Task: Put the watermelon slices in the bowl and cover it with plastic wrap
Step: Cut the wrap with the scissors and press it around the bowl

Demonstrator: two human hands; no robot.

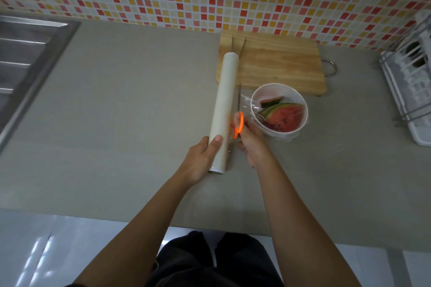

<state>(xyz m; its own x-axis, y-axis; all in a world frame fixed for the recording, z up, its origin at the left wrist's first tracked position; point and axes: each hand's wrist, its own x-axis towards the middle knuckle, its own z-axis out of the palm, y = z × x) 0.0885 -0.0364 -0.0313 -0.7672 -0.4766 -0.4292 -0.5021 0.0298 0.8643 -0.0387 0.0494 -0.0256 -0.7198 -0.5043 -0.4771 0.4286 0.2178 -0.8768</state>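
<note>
The red, green-rinded watermelon slices (283, 115) are already seen inside the round white bowl (300, 123), which stands on the grey table (116, 123) just in front of the pale wooden cutting board (275, 65). A sheet of clear plastic wrap (246, 103) is stretched from the bowl's left rim towards the long white roll of wrap (224, 105), so the covering is judged to be under way but not finished: the film appears not yet cut free, and sealing it round the rim is left. The roll's near end is clasped by the left hand (200, 158). The orange-handled scissors (238, 121) are gripped by the right hand (251, 144), blades pointing away along the film between roll and bowl. The bowl lies just right of the right hand, apparently untouched by either.
</note>
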